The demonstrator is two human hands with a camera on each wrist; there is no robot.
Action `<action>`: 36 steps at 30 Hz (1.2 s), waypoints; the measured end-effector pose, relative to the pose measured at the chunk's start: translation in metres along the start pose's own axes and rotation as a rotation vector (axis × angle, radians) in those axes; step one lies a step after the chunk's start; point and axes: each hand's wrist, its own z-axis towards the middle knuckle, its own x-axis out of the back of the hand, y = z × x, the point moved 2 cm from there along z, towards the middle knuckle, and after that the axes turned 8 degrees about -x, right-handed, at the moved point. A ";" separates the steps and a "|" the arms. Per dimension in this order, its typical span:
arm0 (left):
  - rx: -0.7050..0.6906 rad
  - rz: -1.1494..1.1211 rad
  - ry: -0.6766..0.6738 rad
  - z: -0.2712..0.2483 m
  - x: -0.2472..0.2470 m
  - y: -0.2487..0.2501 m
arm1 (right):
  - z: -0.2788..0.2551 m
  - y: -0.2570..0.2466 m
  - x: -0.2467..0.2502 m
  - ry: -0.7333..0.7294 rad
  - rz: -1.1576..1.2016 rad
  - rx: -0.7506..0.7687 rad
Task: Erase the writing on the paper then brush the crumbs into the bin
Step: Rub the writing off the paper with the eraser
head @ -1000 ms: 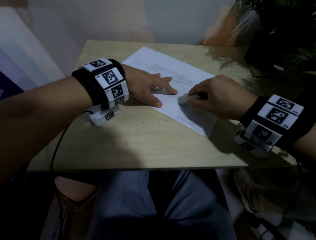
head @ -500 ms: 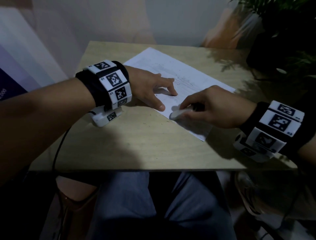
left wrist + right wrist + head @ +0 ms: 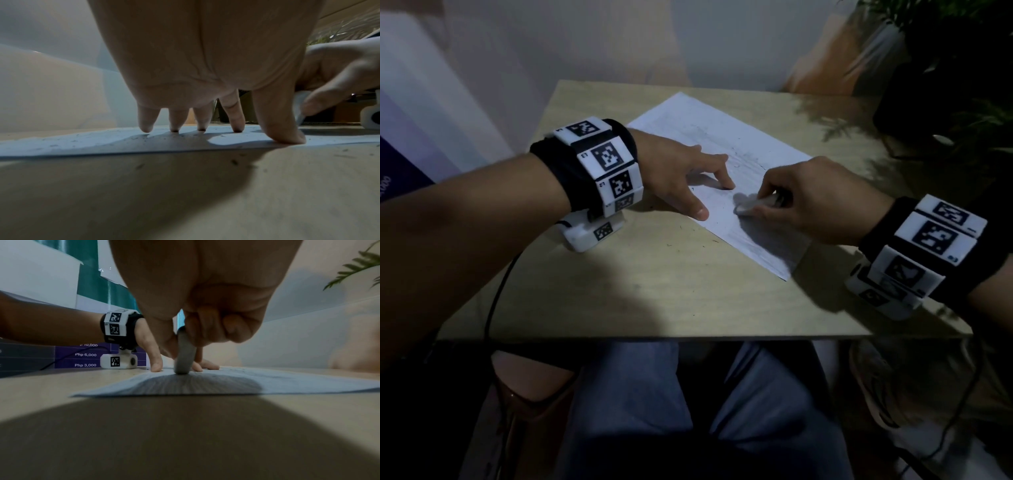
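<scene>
A white sheet of paper [image 3: 709,133] with faint pencil marks lies at an angle on the wooden table [image 3: 654,291]. My left hand [image 3: 688,178] presses it down with spread fingertips [image 3: 238,120] and thumb near its left edge. My right hand [image 3: 808,202] pinches a white eraser [image 3: 746,205] and holds its end on the paper just right of the left thumb. In the right wrist view the eraser [image 3: 185,353] stands on end on the paper [image 3: 287,382]. Dark crumbs [image 3: 139,165] dot the paper and the table. No bin is in view.
A potted plant [image 3: 945,85] stands at the table's far right corner. A wall runs behind the table. A purple printed board [image 3: 86,355] leans at the left. My knees sit under the table's near edge [image 3: 654,337], with a cable [image 3: 496,291] hanging off its left side.
My right hand slid the eraser down toward the paper's near edge, then back up and to the right. The left hand has stayed pressed on the paper.
</scene>
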 end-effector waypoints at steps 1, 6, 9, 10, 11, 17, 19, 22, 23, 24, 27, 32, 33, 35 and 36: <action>-0.003 -0.003 -0.001 0.000 0.000 0.000 | -0.002 -0.002 0.000 -0.007 0.000 0.021; -0.006 -0.020 0.000 0.002 0.000 -0.003 | -0.007 -0.004 0.003 -0.183 0.133 0.026; -0.001 -0.010 0.004 0.002 -0.001 -0.004 | 0.000 0.003 0.003 -0.055 0.036 -0.031; -0.001 -0.005 0.003 0.001 0.000 -0.004 | 0.000 0.002 0.003 -0.020 0.009 -0.023; -0.001 -0.004 0.002 0.001 0.000 -0.003 | -0.001 0.000 0.003 -0.010 0.001 0.006; 0.006 -0.010 0.006 0.000 0.000 -0.001 | -0.008 -0.005 0.001 -0.170 0.118 0.045; 0.008 -0.012 0.010 -0.001 0.000 0.000 | -0.004 0.000 0.003 -0.064 0.054 -0.009; 0.009 -0.018 0.006 -0.001 0.000 0.000 | -0.007 -0.004 0.001 -0.030 0.006 0.054; 0.009 -0.021 0.004 -0.001 0.000 0.000 | -0.009 -0.006 0.000 -0.087 0.047 0.088; 0.008 -0.022 0.003 -0.001 0.000 0.001 | -0.012 -0.007 0.000 -0.154 0.095 0.100; 0.002 -0.018 0.006 -0.001 0.001 0.001 | -0.009 -0.004 0.001 -0.167 0.104 0.036; -0.001 -0.019 0.010 0.000 -0.001 -0.001 | -0.010 -0.006 0.001 -0.058 0.011 0.062; -0.002 -0.023 0.008 0.000 -0.001 -0.002 | -0.013 -0.008 0.000 -0.114 0.057 0.089; -0.004 -0.028 0.005 0.000 -0.001 -0.003 | -0.014 -0.008 0.001 -0.205 0.118 0.081; -0.006 -0.026 0.004 0.000 -0.001 -0.003 | -0.012 -0.006 0.002 -0.201 0.108 0.058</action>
